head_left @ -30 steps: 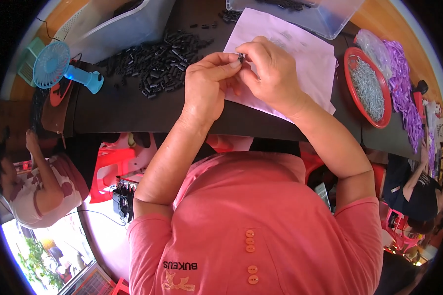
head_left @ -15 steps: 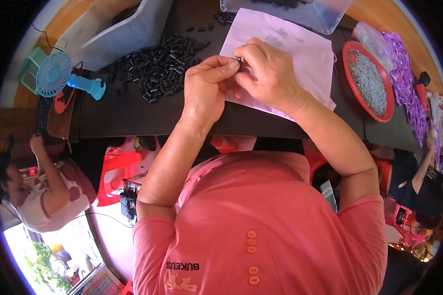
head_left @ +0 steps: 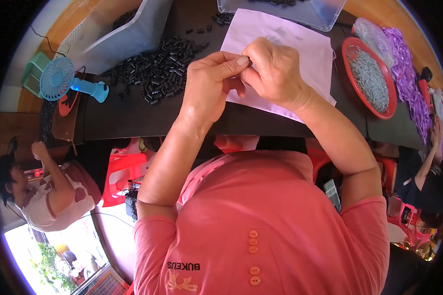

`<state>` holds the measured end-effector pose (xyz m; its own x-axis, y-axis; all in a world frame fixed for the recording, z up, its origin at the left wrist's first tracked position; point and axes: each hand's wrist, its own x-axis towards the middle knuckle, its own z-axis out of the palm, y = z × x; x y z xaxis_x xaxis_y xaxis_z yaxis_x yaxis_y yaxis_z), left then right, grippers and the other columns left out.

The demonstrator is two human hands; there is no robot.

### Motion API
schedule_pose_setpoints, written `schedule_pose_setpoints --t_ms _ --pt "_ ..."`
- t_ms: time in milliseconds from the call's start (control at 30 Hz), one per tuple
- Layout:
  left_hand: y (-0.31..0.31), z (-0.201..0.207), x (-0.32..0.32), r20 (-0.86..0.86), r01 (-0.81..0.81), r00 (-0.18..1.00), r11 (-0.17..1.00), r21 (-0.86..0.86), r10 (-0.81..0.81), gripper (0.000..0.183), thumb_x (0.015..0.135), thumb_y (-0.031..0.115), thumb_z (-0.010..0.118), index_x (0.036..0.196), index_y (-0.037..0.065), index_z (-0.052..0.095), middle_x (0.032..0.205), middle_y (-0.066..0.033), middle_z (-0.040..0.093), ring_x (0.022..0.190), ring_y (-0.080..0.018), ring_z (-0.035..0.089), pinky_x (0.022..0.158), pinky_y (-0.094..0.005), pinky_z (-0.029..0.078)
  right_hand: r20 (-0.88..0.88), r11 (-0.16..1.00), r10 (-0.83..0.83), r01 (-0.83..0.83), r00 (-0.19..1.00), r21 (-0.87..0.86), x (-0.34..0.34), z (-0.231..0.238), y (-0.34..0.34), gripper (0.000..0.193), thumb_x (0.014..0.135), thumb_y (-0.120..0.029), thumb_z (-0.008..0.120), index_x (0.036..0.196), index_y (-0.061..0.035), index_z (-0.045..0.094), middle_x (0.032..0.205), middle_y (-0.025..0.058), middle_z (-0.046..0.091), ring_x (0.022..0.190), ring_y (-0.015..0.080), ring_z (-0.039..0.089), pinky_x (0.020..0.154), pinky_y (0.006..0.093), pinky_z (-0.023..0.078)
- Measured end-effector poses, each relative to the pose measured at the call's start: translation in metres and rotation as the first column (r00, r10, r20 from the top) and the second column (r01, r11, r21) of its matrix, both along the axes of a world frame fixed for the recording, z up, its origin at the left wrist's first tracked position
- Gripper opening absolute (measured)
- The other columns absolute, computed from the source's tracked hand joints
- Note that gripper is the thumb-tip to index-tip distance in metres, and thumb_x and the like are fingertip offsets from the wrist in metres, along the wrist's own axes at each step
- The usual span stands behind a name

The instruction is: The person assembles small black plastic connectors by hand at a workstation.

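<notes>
Pinching small dark piece (head_left: 250, 63), mostly hidden, between meeting fingertips of left hand (head_left: 209, 83) and right hand (head_left: 276, 73), both nearly closed, above smooth pink cloth (head_left: 316, 64). Working beside loose heap of short, tubular black pieces (head_left: 162, 71) and glossy red basin (head_left: 393, 101) heaped with slender silvery metal pieces (head_left: 371, 76).

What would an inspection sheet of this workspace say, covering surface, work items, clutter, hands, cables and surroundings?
Surface: dark tabletop, pink cloth lying on it.
Work items: small dark part, mostly hidden; loose pile of small black parts.
Clutter: blue fan, purple bundle, translucent bins, red bowl holding thin metal pieces.
Hands: left hand and right hand pinch the part together.
Cables: thin cable at lower left.
Surroundings: co-workers on both sides; red stool.
</notes>
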<state>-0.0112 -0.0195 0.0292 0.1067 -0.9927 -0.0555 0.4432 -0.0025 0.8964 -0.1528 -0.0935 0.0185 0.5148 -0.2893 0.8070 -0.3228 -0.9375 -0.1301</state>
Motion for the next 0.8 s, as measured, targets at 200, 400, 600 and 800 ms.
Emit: schedule_pose_setpoints --t_ms 200,400,600,800 --pt "-0.005 0.036 0.028 0.364 -0.241 0.882 0.95 -0.196 0.299 0.013 0.086 0.005 0.065 0.088 -0.008 0.066 0.078 -0.0137 0.067 0.061 -0.0178 0.064 0.05 -0.0253 0.047 0.035 0.811 0.164 -0.155 0.986 0.563 -0.012 0.029 -0.013 0.028 0.076 -0.009 0.075 0.102 -0.0039 0.063 0.072 0.0004 0.056 0.067 0.007 0.053 0.059 0.0236 0.042" --pt "-0.034 0.118 0.165 0.695 -0.516 0.27 0.709 -0.48 0.667 0.019 0.083 0.008 0.071 0.099 -0.003 0.07 0.091 -0.0123 0.07 0.078 -0.0165 0.066 0.061 -0.0229 0.05 -0.107 0.674 0.114 0.002 0.988 0.738 -0.051 0.065 -0.055 0.013 0.082 -0.015 0.067 0.087 -0.0031 0.067 0.075 0.0029 0.064 0.067 0.0108 0.058 0.063 0.027 0.045" --pt "-0.038 0.071 0.053 0.859 -0.1 0.147 0.871 -0.481 0.491 0.016 0.08 0.009 0.072 0.095 0.005 0.072 0.085 -0.0018 0.069 0.079 -0.0093 0.062 0.074 -0.0247 0.051 -0.395 0.867 -0.046 0.233 0.918 0.441 -0.063 0.014 -0.05 0.014 0.074 -0.012 0.063 0.084 -0.0054 0.068 0.081 0.0114 0.067 0.077 0.029 0.064 0.068 0.0396 0.048" --pt "-0.018 0.015 0.028 0.938 0.182 0.207 0.931 -0.316 0.278 0.011 0.08 0.001 0.067 0.091 -0.001 0.066 0.078 -0.0052 0.059 0.07 -0.0105 0.057 0.065 -0.0247 0.046 -0.378 0.954 -0.082 0.182 0.922 0.237 -0.06 -0.003 -0.043 0.011 0.074 -0.012 0.064 0.082 -0.0054 0.065 0.084 0.0093 0.065 0.081 0.0305 0.063 0.07 0.0411 0.048"
